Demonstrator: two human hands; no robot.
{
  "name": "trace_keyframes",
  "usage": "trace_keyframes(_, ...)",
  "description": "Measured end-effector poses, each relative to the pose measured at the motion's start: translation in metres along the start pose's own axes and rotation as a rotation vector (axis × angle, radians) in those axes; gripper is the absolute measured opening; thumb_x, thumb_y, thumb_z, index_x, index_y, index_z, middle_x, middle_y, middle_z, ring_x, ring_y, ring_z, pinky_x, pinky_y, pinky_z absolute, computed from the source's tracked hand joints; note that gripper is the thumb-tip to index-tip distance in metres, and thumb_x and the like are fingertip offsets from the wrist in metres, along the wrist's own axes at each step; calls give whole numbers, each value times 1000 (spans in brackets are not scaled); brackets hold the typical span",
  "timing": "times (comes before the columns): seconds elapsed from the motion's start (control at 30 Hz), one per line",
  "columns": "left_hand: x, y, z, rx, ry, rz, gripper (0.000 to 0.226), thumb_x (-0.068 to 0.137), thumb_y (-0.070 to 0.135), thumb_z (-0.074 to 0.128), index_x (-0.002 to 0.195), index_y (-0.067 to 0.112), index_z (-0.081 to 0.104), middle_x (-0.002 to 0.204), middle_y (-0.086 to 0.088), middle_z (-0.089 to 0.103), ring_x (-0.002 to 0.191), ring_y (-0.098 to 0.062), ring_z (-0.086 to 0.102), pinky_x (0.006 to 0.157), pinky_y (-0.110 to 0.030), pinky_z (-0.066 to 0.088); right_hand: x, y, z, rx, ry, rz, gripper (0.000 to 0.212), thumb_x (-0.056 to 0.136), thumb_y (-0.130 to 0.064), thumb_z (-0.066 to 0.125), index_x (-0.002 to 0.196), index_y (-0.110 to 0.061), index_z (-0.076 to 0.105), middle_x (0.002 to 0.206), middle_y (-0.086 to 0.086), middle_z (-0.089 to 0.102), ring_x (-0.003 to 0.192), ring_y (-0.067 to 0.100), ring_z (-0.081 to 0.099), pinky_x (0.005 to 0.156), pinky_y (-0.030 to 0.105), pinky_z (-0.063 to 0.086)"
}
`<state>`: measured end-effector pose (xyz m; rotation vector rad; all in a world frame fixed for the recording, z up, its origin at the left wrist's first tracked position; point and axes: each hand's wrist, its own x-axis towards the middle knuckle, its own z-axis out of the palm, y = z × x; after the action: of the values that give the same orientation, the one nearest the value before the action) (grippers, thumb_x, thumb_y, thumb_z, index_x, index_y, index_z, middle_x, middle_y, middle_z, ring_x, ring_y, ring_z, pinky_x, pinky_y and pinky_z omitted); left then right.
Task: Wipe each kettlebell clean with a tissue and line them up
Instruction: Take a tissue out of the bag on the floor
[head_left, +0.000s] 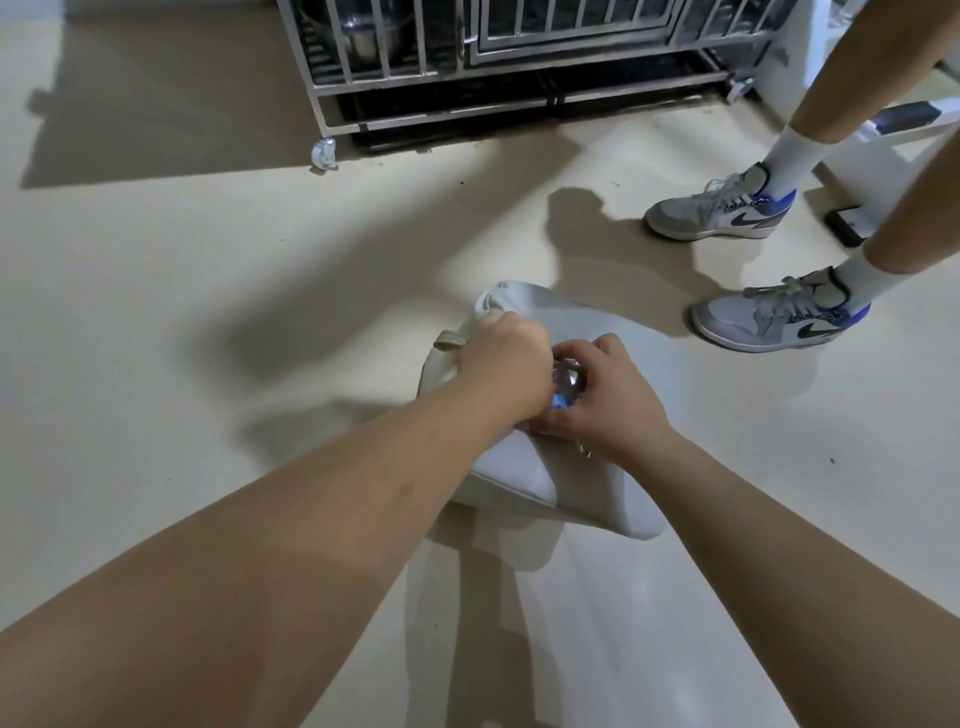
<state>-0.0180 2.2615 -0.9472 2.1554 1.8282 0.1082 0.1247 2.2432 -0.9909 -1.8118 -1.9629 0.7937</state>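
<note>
Floor (156, 312): pale and smooth, crossed by soft shadows.
Cage (395, 57): a metal-barred frame at the top of the view, standing on the floor, with a small caster (324, 156) at its near left corner.
Left hand (506, 364): fingers curled tight at the top edge of the bag, gripping its cloth, with the knuckles turned up.
Bag (597, 488): off-white soft fabric, lying on the floor in the middle, with a strap loop (449, 340) showing at its left.
Packet (566, 382): small, shiny and clear with a blue glint. It sits at the bag's opening between the two hands and is mostly covered by them. What it contains cannot be told.
Right hand (608, 395): fingers and thumb curled round the packet, touching the left hand.
Sneakers (779, 317): a grey, white and blue pair worn with white socks by a second person standing to the right of the bag.
</note>
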Motion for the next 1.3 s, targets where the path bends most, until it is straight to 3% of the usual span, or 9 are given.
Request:
trace_keyframes(0.2, -3, 15, 7, 6, -56, -92, 23, 86, 16, 60, 109, 17, 59, 122, -7, 52, 131, -24, 39, 92, -40, 48, -2, 1, 4, 65, 36, -57, 60, 61, -27, 90, 115, -33, 65, 100, -5, 46, 83, 14, 57, 76, 45, 56)
trace_keyframes(0.37, 2, 12, 12, -26, -77, -116, 17, 87, 27, 62, 101, 21, 56, 122, -7, 51, 131, -26, 38, 89, -40, 45, -3, 1, 2, 46, 26, -65, 66, 63, -32, 91, 123, -37, 64, 104, -5, 48, 87, 12, 57, 76, 42, 56)
trace_keyframes(0.53, 11, -1, 6, -250, -185, -156, 25, 82, 32, 62, 69, 17, 48, 90, -6, 58, 98, -27, 58, 67, -32, 45, -2, 0, -3, 45, -25, -46, 81, 55, -49, 96, 128, -51, 59, 105, -10, 41, 89, 3, 51, 75, 34, 51)
trace_keyframes(0.77, 11, -16, -15, -772, -296, -362, 15, 78, 18, 66, 66, 10, 62, 58, -3, 58, 52, -18, 58, 48, -23, 47, -2, -1, -7, 70, -98, 1, 83, 58, -50, 97, 132, -46, 59, 105, -13, 38, 90, -9, 50, 84, 28, 52)
trace_keyframes(0.9, 8, -26, -25, -1001, -388, -426, 8, 78, 10, 65, 71, 7, 67, 61, -6, 62, 48, -17, 60, 54, -28, 51, -1, -2, -7, 83, -120, 28, 81, 57, -52, 96, 131, -47, 63, 101, -17, 36, 91, -12, 48, 85, 25, 48)
trace_keyframes(1.03, 9, -35, -26, -1195, -381, -462, 8, 73, 13, 65, 81, 10, 63, 69, -7, 62, 70, -23, 59, 75, -38, 51, -1, -3, -8, 89, -126, 38, 48, 57, -50, 98, 83, -44, 58, 102, -12, 38, 86, -8, 49, 72, 19, 42)
trace_keyframes(1.1, 8, -35, -27, -1202, -370, -451, 7, 72, 13, 65, 79, 11, 63, 75, -10, 62, 78, -24, 57, 79, -38, 52, -3, -4, -9, 118, -143, 33, 45, 60, -49, 97, 76, -47, 55, 103, -11, 40, 86, -12, 51, 69, 16, 40)
trace_keyframes(1.2, 7, -33, -26, -1094, -346, -431, 7, 68, 15, 67, 73, 14, 63, 76, -10, 60, 74, -23, 56, 76, -38, 55, -2, -7, -13, 183, -98, -6, 23, 79, -49, 83, 76, -59, 63, 101, -10, 47, 94, -13, 51, 73, 17, 40)
trace_keyframes(1.3, 7, -32, -28, -1071, -316, -380, 5, 77, 13, 70, 77, 17, 66, 75, -4, 65, 73, -25, 57, 77, -41, 57, 2, -3, -13, 121, -43, -35, 31, 97, -43, 63, 70, -59, 62, 97, -5, 56, 99, 2, 52, 77, 24, 39)
